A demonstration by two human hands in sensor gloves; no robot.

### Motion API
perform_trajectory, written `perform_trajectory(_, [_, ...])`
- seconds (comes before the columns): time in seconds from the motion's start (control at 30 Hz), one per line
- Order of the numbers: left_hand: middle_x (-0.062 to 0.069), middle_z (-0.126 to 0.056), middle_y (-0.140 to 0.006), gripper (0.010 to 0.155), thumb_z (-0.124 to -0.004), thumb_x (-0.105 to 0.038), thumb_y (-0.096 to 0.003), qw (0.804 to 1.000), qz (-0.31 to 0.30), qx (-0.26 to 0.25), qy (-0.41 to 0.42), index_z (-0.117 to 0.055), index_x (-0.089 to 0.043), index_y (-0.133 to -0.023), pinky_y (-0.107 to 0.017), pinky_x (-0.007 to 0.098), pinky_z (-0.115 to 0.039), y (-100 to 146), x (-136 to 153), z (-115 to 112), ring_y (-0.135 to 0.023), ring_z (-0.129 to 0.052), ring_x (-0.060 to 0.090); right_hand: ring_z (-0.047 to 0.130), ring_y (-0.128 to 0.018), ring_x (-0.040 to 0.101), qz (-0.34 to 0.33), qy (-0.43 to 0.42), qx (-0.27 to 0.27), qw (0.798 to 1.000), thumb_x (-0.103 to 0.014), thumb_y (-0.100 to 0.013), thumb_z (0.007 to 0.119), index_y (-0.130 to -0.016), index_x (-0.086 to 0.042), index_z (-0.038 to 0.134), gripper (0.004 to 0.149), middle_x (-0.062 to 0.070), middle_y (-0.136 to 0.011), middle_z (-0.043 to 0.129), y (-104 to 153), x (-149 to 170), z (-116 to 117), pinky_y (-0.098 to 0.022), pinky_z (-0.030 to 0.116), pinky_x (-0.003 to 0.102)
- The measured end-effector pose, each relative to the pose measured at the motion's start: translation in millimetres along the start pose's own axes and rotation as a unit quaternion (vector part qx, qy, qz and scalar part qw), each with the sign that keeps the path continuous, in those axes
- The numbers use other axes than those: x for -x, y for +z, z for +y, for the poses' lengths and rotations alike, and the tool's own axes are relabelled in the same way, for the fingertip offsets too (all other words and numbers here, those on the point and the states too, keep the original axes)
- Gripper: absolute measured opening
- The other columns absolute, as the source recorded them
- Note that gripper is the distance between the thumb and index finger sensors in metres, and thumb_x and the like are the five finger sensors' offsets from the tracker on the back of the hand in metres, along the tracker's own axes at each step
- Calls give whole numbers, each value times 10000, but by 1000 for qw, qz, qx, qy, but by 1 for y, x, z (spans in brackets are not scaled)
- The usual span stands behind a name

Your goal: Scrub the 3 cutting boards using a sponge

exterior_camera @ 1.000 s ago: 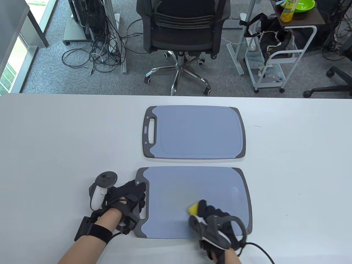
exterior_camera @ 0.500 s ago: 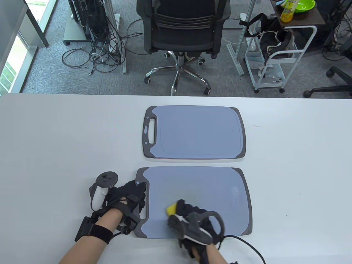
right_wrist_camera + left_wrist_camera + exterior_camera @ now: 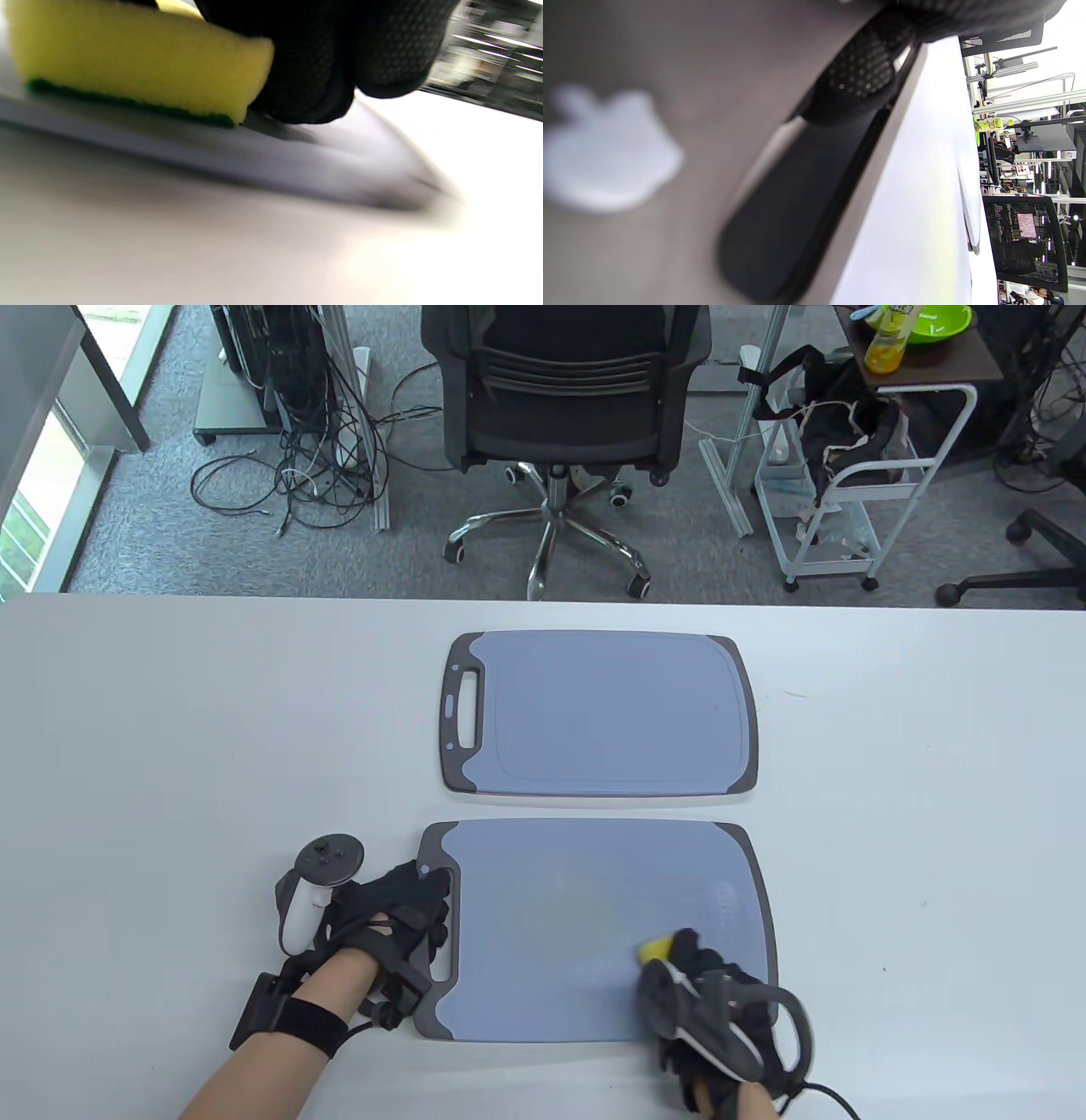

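Nearest the person, the right hand (image 3: 717, 1014) grips a yellow sponge with a green scouring face (image 3: 656, 948), fingers curled over its top; the right wrist view shows the green side flat against the board surface, with the black-gloved fingertips (image 3: 322, 72) pressed down just beside it. The sponge sits ahead of the hand, at the near right part of the nearer blue-grey plastic cutting board with dark grey ends (image 3: 551, 925).

Across that board, the left hand (image 3: 386, 920) rests on its dark handle end. Its fingers lie over the handle slot, and the left wrist view shows a fingertip (image 3: 865, 72) at the slot's edge; whether they hook into the slot or only press down I cannot tell.

The board's long axis runs crosswise, from one hand to the other, so most of the unswept surface lies to the left of the sponge and farther out from it. The next stroke probably runs along that axis, and the right hand is the only one placed to make it.

Beyond both hands, a second matching blue-grey cutting board (image 3: 602, 712) lies on the white bench (image 3: 170, 729), parallel, handle end also to the left, apart from the first.

Count: one sponge, two boards visible. A third is not distinguishable.
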State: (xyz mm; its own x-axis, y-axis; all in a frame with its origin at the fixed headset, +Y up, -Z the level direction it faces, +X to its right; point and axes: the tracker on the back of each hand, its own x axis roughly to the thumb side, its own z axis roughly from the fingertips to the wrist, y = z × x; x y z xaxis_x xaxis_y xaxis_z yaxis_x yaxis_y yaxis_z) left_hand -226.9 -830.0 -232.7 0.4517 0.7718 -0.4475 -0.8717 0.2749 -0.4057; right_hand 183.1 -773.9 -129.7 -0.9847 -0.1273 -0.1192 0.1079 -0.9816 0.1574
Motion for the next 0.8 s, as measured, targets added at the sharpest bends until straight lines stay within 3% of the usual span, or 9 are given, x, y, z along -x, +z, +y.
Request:
perform_trajectory(0.1, [-95, -931, -663, 521, -719, -571, -604, 1000, 0, -2, -3, -717, -163, -929, -287, 233, -1014, 0, 0, 0, -412, -1065, 18, 914, -538, 245, 58, -55, -16, 997, -572, -486, 682, -1021, -67, 623, 738, 100, -737, 832, -1, 38, 10, -456, 789, 457])
perform_trajectory(0.13, [-96, -931, -661, 521, -719, -571, -604, 1000, 0, -4, -4, -718, -163, -927, -286, 232, -1014, 0, 0, 0, -410, -1065, 16, 908, -533, 284, 52, -71, -1, 996, -537, -483, 715, -1009, -25, 638, 738, 150, -726, 834, -1, 32, 9, -453, 774, 487])
perform_trajectory(0.2, [-96, -931, -662, 520, -720, -571, -604, 1000, 0, -3, -4, -717, -164, -928, -286, 232, -1014, 0, 0, 0, -410, -1065, 17, 925, -529, 252, -2, 7, 10, 1000, -558, -485, 679, -1002, -39, 645, 734, 122, -723, 849, -2, 10, 3, -450, 798, 457])
perform_trajectory(0.4, [-94, -932, -661, 522, -723, -570, -601, 1000, 0, -2, -3, -716, -163, -929, -287, 234, -1015, 0, 0, 0, -411, -1066, 18, 918, -523, 242, -218, -35, 44, 974, -576, -475, 697, -1000, -47, 652, 746, 113, -712, 848, 13, -133, -23, -452, 795, 455])
perform_trajectory(0.47, [-92, -930, -665, 519, -723, -565, -603, 1000, -1, 0, -1, -713, -161, -930, -292, 238, -1014, 1, 0, 0, -415, -1066, 22, 921, -534, 222, -309, 17, 63, 949, -593, -477, 671, -1007, -62, 634, 751, 92, -721, 842, 30, -193, -33, -461, 804, 439])
perform_trajectory(0.57, [-90, -929, -668, 519, -724, -563, -605, 1000, -1, 3, 1, -712, -159, -931, -296, 241, -1014, 0, 0, 0, -419, -1066, 26, 926, -537, 218, -373, 37, 78, 924, -596, -477, 662, -1006, -70, 639, 746, 83, -722, 847, 45, -237, -40, -463, 809, 438])
perform_trajectory(0.67, [-86, -931, -669, 521, -724, -563, -605, 1000, -1, 7, 1, -712, -158, -932, -296, 243, -1016, 0, 0, 0, -421, -1068, 28, 919, -562, 200, -353, 49, 57, 933, -619, -477, 642, -1033, -135, 599, 738, 49, -754, 826, 39, -229, -41, -480, 804, 427])
perform_trajectory(0.73, [-89, -931, -667, 521, -724, -565, -604, 1000, -1, 7, 1, -713, -159, -931, -295, 240, -1017, 0, -1, 0, -418, -1068, 25, 929, -542, 238, -302, 30, 66, 950, -588, -464, 684, -1017, -103, 639, 736, 86, -743, 851, 31, -201, -37, -462, 801, 456])
perform_trajectory(0.8, [-89, -932, -666, 518, -725, -563, -606, 1000, 0, 7, 0, -716, -159, -929, -293, 240, -1018, 0, -1, 0, -417, -1070, 25, 924, -557, 222, -233, 73, 47, 969, -598, -476, 648, -1031, -114, 607, 737, 69, -763, 836, 20, -153, -29, -475, 801, 441])
